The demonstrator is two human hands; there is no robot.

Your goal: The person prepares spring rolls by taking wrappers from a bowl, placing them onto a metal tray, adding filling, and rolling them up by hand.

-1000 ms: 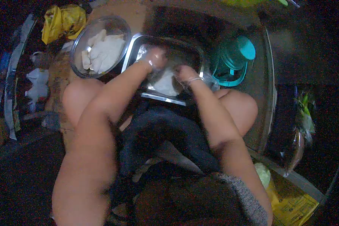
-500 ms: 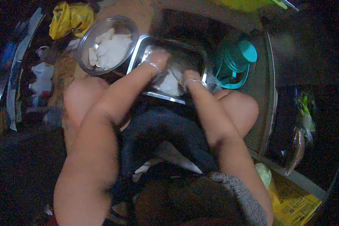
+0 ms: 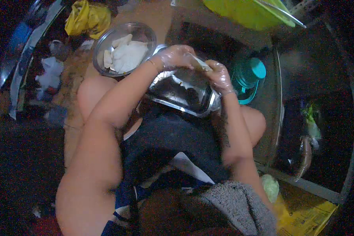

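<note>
One pale piece (image 3: 201,63), as I see it from afar, is gripped by my left hand (image 3: 176,58) and right hand (image 3: 219,76), held over the metal tray (image 3: 181,109) just beside the clear bowl (image 3: 102,44).

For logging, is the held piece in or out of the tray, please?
Out: left hand and right hand grip the piece above the tray.

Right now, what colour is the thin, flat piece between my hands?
The thin, flat piece is whitish, seen best in the head view.
</note>
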